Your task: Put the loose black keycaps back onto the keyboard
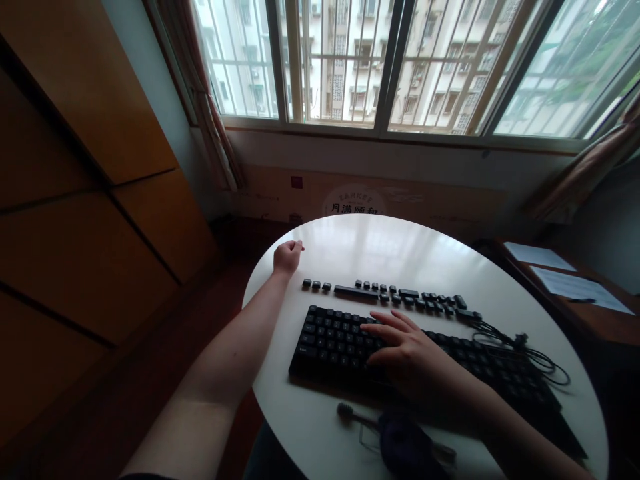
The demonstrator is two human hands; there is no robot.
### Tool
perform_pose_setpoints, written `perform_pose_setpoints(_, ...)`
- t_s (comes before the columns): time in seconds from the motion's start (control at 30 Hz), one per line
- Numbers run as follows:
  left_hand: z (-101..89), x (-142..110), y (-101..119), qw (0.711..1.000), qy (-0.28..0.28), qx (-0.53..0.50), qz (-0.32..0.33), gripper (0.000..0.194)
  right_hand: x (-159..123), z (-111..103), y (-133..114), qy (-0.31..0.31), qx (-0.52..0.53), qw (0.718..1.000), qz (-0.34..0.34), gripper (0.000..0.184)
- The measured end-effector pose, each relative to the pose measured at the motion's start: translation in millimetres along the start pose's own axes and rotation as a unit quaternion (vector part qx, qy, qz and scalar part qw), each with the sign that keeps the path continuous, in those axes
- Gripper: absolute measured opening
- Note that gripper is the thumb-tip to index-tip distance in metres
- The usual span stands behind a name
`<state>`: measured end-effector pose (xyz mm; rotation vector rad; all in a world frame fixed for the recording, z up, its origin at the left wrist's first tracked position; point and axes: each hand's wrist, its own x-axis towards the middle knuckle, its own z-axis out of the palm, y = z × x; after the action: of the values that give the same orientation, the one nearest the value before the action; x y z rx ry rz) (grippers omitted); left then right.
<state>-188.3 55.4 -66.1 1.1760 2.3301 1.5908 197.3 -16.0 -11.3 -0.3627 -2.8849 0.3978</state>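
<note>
My left hand (289, 256) is closed in a fist near the table's far left edge. A tiny bit of red shows at its fingertips; what the fingers hold, if anything, I cannot make out. My right hand (407, 347) hovers over or rests on the black keyboard (330, 340), fingers spread, holding nothing. The hand hides the keyboard's middle keys. Behind the keyboard lie loose black keycaps in rows, among them a long space bar (356, 293). A brush (345, 411) and a dark bunched cloth (407, 443) lie in front.
A coiled black cable (537, 357) sits on the right part of the round white table (340, 240). Sheets of paper (583, 287) lie on a brown surface to the right. A wooden cabinet (145, 220) stands left, and barred windows (340, 67) are ahead.
</note>
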Motion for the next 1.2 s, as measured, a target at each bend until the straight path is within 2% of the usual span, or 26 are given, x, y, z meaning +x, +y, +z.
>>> perform_pose_setpoints(0.17, -1.5, 0.5, -0.6, 1.0, -0.001, -0.002, 0.002, 0.035, 1.4, 2.7, -1.2, -0.003, -0.007, 1.0, -0.024, 0.041)
perform_pose_setpoints(0.27, -1.8, 1.5, -0.2, 1.0, -0.001, -0.001, 0.004, 0.034, 2.0, 1.9, -6.8, -0.018, -0.009, 1.0, -0.021, 0.037)
perform_pose_setpoints(0.37, -2.4, 1.1, 0.8, 1.0, -0.006, 0.004, 0.002, 0.034, 1.5, -2.0, -11.7, -0.038, -0.007, 0.999, -0.01, 0.041)
perform_pose_setpoints(0.53, -2.7, -0.7, 1.6, 0.999, -0.031, 0.015, -0.007, 0.028, 0.2, -6.1, -8.7, -0.064, -0.024, 0.998, -0.011, 0.041)
perform_pose_setpoints(0.67, -1.2, 1.0, 0.9, 0.999, -0.048, 0.018, -0.014, 0.031, 6.4, -6.1, 4.0, -0.032, -0.061, 0.997, -0.04, 0.042)
perform_pose_setpoints(0.8, 0.7, 3.8, 0.1, 0.998, -0.055, 0.018, -0.02, 0.031, 27.6, -15.4, 28.1, 0.024, -0.074, 0.996, -0.04, 0.035)
perform_pose_setpoints(0.93, 1.1, 4.7, -0.2, 0.998, -0.056, 0.018, -0.021, 0.029, 62.4, -29.5, 56.8, 0.068, -0.078, 0.994, -0.019, 0.027)
perform_pose_setpoints(1.03, 1.0, 4.3, -0.6, 0.998, -0.054, 0.015, -0.015, 0.027, 89.6, -31.3, 75.8, 0.053, -0.038, 0.997, 0.044, 0.022)
perform_pose_setpoints(1.2, 1.7, 3.8, -1.7, 0.998, -0.052, 0.013, -0.014, 0.028, 120.0, -17.0, 93.6, 0.022, -0.012, 0.992, 0.12, 0.017)
